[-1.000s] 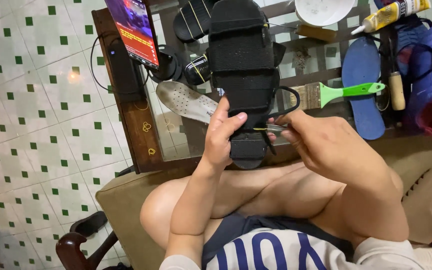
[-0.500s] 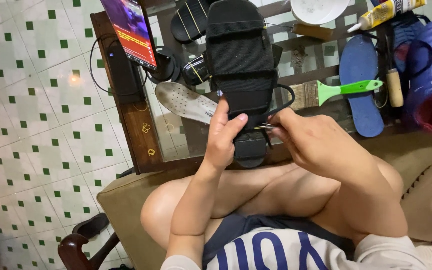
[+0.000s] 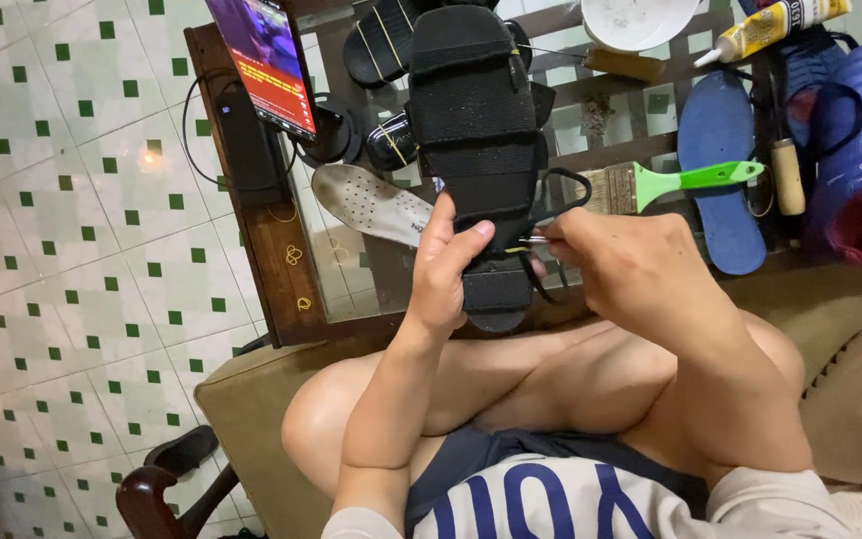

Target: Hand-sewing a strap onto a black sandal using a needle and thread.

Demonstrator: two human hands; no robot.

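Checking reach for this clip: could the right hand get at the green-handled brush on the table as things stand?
Probably yes. The green-handled brush lies uncovered just beyond the right hand, nothing between them. But that hand pinches a small metal tool at the black sandal.

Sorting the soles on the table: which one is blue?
The blue sole lying right of the green-handled brush; the perforated insole at the left is whitish.

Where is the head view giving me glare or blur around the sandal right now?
Head view: sharp on the black sandal and left hand; the small metal tool in the right hand is tiny, hard to resolve; lamp glare on the floor tiles; the glass tabletop reflects mildly.
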